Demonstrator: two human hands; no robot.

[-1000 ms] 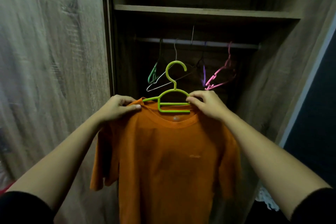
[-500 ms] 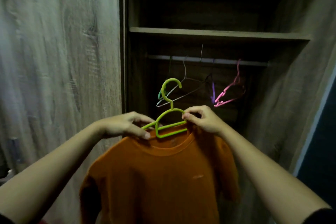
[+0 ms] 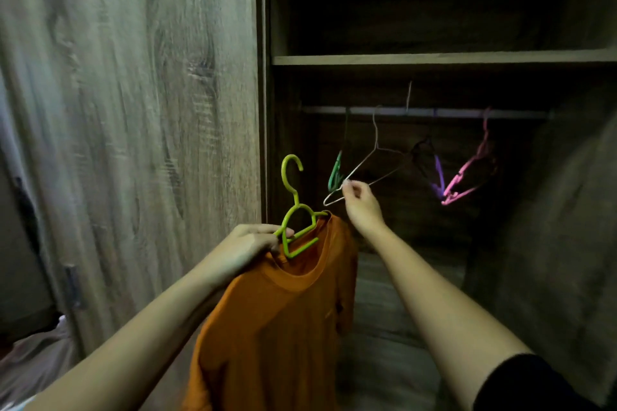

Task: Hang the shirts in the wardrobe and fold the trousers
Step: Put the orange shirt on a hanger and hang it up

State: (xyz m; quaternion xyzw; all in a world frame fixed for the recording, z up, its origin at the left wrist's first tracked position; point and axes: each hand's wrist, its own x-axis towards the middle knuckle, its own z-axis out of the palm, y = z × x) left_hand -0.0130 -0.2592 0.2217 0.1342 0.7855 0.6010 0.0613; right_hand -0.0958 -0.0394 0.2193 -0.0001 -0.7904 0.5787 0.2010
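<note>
A person's left hand (image 3: 247,245) grips the lower bar of a lime-green plastic hanger (image 3: 293,210) at the left edge of the wardrobe opening, well below the rail (image 3: 424,112). The hanger's hook points up and its bar tilts upward to the right. A soft orange shirt (image 3: 277,327) drapes straight down from it. The right hand (image 3: 362,207) pinches the corner of a thin wire hanger (image 3: 370,163) that hangs on the rail, left of a pink hanger (image 3: 467,177).
</note>
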